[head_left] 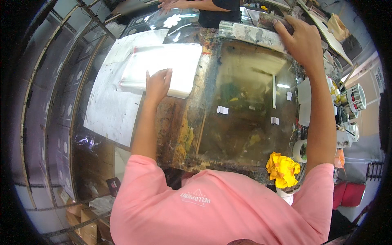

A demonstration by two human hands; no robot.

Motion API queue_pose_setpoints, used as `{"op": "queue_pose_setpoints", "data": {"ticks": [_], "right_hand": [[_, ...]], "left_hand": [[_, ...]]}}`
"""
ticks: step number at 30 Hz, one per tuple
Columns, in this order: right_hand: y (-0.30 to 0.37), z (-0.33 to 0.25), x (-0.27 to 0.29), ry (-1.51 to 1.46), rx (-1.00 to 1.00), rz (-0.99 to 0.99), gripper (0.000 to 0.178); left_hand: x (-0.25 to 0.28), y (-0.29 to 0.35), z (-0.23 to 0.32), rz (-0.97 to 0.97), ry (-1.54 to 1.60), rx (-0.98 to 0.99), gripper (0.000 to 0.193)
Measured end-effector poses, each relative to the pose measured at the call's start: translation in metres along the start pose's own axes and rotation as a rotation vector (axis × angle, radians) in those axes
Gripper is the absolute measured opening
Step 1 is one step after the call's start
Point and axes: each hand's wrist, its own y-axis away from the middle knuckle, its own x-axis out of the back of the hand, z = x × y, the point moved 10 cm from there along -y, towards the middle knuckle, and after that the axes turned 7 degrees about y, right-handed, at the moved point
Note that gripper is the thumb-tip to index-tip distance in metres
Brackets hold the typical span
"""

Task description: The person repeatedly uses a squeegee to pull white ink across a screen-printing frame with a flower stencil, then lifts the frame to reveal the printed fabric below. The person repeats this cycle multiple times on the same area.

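My left hand (158, 85) rests over a pile of glossy, clear plastic sheets (185, 73) lying on white paper at the left of the table. Its thumb and fingertips come together; what lies between them is too small to make out. At the far right, my right hand (303, 41) reaches over the end of a grey, paint-spattered bar (245, 33). Thumb and fingers straddle a dark, stained block (269, 19) on that bar, and some fingers are hidden. Below it lies a brownish glassy panel (241, 130) with small white folded tabs (222, 110) on it.
A crumpled yellow cloth (283, 169) sits at the near right edge. Paint cans (354, 98) and a roll of tape (300, 150) stand along the right. Metal racks (49, 102) rise on the left. Another person's hand (173, 5) is at the far side.
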Motion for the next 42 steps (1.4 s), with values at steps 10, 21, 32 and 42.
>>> {"op": "queue_pose_setpoints", "data": {"ticks": [10,21,32,42], "right_hand": [[-0.009,0.001,0.011,-0.116,-0.063,0.000,0.050],[-0.012,0.001,0.005,-0.101,-0.074,-0.101,0.056],[-0.019,0.006,-0.002,-0.082,-0.086,-0.119,0.059],[-0.018,0.005,0.000,-0.091,-0.089,-0.122,0.059]], "left_hand": [[-0.160,0.063,0.190,-0.444,0.013,-0.356,0.098],[-0.231,0.100,0.278,-0.464,0.003,-0.575,0.127],[-0.237,0.128,0.300,-0.405,-0.009,-0.543,0.128],[-0.234,0.132,0.302,-0.398,-0.001,-0.576,0.123]]}}
